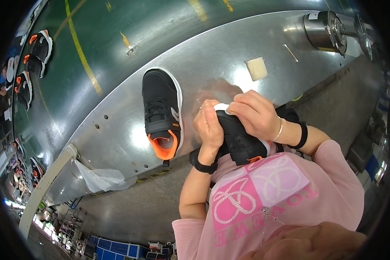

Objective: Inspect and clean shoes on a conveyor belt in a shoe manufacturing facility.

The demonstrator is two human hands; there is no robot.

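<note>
In front of my chest I hold a black sneaker point(236, 136) with a white sole edge and orange collar lining, its toe pointing away from me. My left hand point(210, 125) is closed round the left side of the toe, thumb up near the white rim. The fingers of my right hand point(256, 113) are bunched and pressed against the toe's right side. A bit of white shows at their tips, and I cannot tell whether it is sole or something pinched. To the left, a second black sneaker point(160, 104) stands upright on the metal table point(203, 58), orange collar toward me.
A pale yellow square pad point(256, 68) and a thin stick point(291, 53) lie beyond my hands. A metal canister point(323, 32) stands far right. A plastic bag point(102, 177) hangs by a beige bar point(47, 186). The green belt point(104, 47) carries several shoes point(41, 47).
</note>
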